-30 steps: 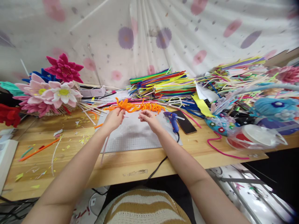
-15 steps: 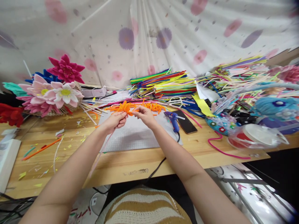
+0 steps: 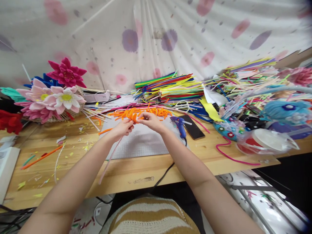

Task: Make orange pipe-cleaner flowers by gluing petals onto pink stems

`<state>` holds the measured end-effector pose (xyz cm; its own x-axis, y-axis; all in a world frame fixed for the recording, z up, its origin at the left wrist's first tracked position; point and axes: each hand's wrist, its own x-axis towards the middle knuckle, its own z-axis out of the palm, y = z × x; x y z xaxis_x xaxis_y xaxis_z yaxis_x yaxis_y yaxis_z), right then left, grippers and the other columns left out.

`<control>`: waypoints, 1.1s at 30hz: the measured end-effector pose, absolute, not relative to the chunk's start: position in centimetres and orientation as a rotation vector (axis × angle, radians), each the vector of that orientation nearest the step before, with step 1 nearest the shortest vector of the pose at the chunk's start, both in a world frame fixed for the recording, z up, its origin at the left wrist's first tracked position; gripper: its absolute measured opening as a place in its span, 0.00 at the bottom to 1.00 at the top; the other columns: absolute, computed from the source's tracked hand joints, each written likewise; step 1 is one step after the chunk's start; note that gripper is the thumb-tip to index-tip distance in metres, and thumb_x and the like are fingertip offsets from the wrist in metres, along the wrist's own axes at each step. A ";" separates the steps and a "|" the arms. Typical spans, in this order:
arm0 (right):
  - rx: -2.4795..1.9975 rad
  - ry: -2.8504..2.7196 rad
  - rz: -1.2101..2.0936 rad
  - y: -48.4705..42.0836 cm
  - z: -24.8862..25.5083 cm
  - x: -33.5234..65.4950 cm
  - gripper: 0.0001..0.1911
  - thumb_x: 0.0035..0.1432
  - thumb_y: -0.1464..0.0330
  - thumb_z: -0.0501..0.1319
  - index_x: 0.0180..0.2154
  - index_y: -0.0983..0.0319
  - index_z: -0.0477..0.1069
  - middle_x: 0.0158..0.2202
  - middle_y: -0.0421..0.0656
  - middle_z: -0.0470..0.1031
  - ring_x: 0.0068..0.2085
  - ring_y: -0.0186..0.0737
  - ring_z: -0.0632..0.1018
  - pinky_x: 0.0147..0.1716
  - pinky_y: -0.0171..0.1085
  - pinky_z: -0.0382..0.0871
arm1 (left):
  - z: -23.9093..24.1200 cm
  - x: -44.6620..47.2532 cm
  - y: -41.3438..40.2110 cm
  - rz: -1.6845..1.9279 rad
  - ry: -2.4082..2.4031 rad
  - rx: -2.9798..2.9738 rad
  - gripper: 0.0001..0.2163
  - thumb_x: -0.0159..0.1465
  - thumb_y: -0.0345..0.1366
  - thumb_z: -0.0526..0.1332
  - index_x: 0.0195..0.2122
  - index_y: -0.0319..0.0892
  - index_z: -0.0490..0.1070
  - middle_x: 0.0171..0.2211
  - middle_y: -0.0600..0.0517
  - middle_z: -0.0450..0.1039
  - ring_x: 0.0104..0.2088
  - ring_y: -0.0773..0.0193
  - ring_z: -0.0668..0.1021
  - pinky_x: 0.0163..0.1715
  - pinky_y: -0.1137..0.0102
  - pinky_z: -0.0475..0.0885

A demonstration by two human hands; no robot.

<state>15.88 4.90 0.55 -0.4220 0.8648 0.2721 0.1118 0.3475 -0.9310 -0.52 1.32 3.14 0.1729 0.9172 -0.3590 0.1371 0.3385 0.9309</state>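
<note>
My left hand [image 3: 123, 127] and my right hand [image 3: 151, 120] meet over a white mat [image 3: 141, 143] on the wooden table [image 3: 73, 169]. Both pinch a small orange pipe-cleaner piece [image 3: 134, 118] between their fingertips. A pale pink stem [image 3: 110, 158] hangs from my left hand down towards the table's front edge. Just behind my hands lies a pile of bent orange pipe cleaners [image 3: 146, 112].
A blue glue gun [image 3: 179, 124] and a black phone [image 3: 193, 126] lie right of the mat. Stacks of coloured pipe cleaners [image 3: 170, 87] fill the back. Finished flowers [image 3: 52, 96] stand at the left. A clear tub [image 3: 264, 143] sits at the right.
My hands came together from slightly apart, and my left hand lowered the orange piece from the pile to the middle. The pink stem swung lower.
</note>
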 end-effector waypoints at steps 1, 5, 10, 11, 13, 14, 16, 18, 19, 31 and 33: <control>-0.890 -1.814 1.073 4.9 0.6 15.8 0.15 0.46 0.57 0.62 0.24 0.63 0.66 0.25 0.38 0.67 0.27 0.30 0.66 0.28 0.33 0.60 | 3.0 -0.4 1.4 0.778 1.331 1.141 0.05 0.60 0.33 0.54 0.27 0.40 0.61 0.17 0.59 0.57 0.14 0.76 0.57 0.13 0.80 0.48; -0.991 -1.880 0.708 4.8 0.8 15.3 0.12 0.44 0.61 0.64 0.28 0.62 0.68 0.31 0.41 0.70 0.35 0.36 0.70 0.35 0.36 0.63 | 2.3 -0.3 1.8 0.845 1.484 1.412 0.05 0.57 0.32 0.57 0.24 0.40 0.65 0.17 0.56 0.60 0.17 0.72 0.61 0.16 0.77 0.53; -1.108 -1.917 0.712 4.6 0.8 14.9 0.06 0.47 0.68 0.61 0.31 0.61 0.71 0.31 0.40 0.73 0.34 0.36 0.73 0.36 0.37 0.65 | 1.9 -0.1 1.9 0.862 1.545 1.650 0.06 0.55 0.31 0.57 0.21 0.40 0.67 0.18 0.54 0.62 0.22 0.67 0.64 0.21 0.74 0.55; -1.124 -1.905 0.724 4.5 0.8 14.8 0.05 0.47 0.69 0.61 0.31 0.61 0.71 0.31 0.40 0.74 0.33 0.35 0.73 0.36 0.37 0.66 | 1.9 0.0 1.9 0.851 1.550 1.666 0.07 0.55 0.31 0.56 0.20 0.40 0.66 0.18 0.54 0.62 0.22 0.67 0.64 0.21 0.73 0.54; -1.123 -1.889 0.728 4.4 0.7 14.8 0.05 0.48 0.69 0.61 0.31 0.61 0.71 0.31 0.40 0.75 0.32 0.35 0.74 0.36 0.37 0.66 | 2.0 0.0 1.7 0.824 1.557 1.698 0.07 0.56 0.30 0.55 0.20 0.40 0.65 0.18 0.54 0.62 0.22 0.67 0.64 0.22 0.73 0.54; -1.118 -1.886 0.725 4.4 0.7 14.8 0.04 0.48 0.69 0.61 0.31 0.61 0.71 0.31 0.40 0.75 0.32 0.35 0.74 0.36 0.37 0.67 | 2.0 0.1 1.7 0.814 1.557 1.719 0.07 0.56 0.30 0.54 0.21 0.41 0.64 0.19 0.54 0.62 0.22 0.67 0.64 0.23 0.73 0.55; -1.114 -1.883 0.716 4.3 0.7 14.9 0.04 0.48 0.69 0.61 0.31 0.61 0.71 0.32 0.41 0.75 0.32 0.35 0.74 0.36 0.37 0.67 | 2.0 0.1 1.5 0.821 1.556 1.772 0.07 0.57 0.30 0.53 0.22 0.41 0.63 0.20 0.54 0.63 0.23 0.67 0.64 0.24 0.73 0.55; -1.108 -1.883 0.709 4.3 0.8 15.0 0.05 0.48 0.69 0.61 0.31 0.61 0.71 0.32 0.41 0.76 0.33 0.36 0.75 0.37 0.38 0.67 | 2.1 0.1 1.5 0.843 1.564 1.803 0.08 0.57 0.31 0.54 0.21 0.41 0.62 0.20 0.54 0.62 0.23 0.67 0.63 0.24 0.73 0.54; -1.099 -1.883 0.710 4.3 0.9 15.0 0.05 0.48 0.70 0.61 0.31 0.61 0.71 0.32 0.41 0.76 0.33 0.36 0.75 0.37 0.38 0.67 | 2.1 0.1 1.4 0.854 1.574 1.803 0.08 0.57 0.31 0.54 0.20 0.42 0.61 0.19 0.55 0.61 0.22 0.67 0.62 0.24 0.72 0.53; -1.011 -1.833 0.741 3.8 1.2 14.9 0.05 0.47 0.69 0.60 0.30 0.61 0.70 0.32 0.41 0.74 0.34 0.35 0.74 0.38 0.37 0.68 | 2.3 0.0 1.3 0.895 1.588 1.786 0.10 0.56 0.30 0.55 0.18 0.42 0.59 0.17 0.56 0.56 0.21 0.68 0.59 0.23 0.72 0.50; -0.968 -1.815 0.802 3.7 1.5 15.0 0.06 0.49 0.67 0.60 0.32 0.61 0.70 0.33 0.41 0.74 0.33 0.35 0.74 0.38 0.37 0.68 | 2.2 -0.1 1.4 0.918 1.556 1.728 0.09 0.56 0.30 0.55 0.19 0.41 0.61 0.17 0.56 0.57 0.21 0.68 0.60 0.22 0.73 0.51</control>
